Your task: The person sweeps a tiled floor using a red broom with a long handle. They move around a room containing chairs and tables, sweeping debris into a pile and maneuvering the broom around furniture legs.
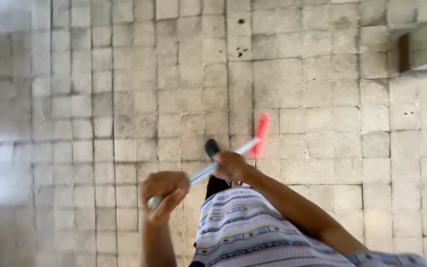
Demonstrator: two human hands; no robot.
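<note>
I look straight down at a tiled floor. My left hand [163, 194] grips the near end of a long pale handle [204, 171]. My right hand [231, 165] holds the same handle further along. At the far end of the handle a red flat head [261, 134], like a floor wiper or broom, rests near the floor ahead of me. My patterned striped shirt [243, 230] fills the bottom of the view, and one dark shoe [211, 147] shows just beyond my hands.
Pale square floor tiles [124, 99] with dark grout spread all around. Small dark spots [241, 52] lie on tiles farther ahead. A step or ledge with a dark edge [404, 53] stands at the upper right. Glare brightens the floor at the left.
</note>
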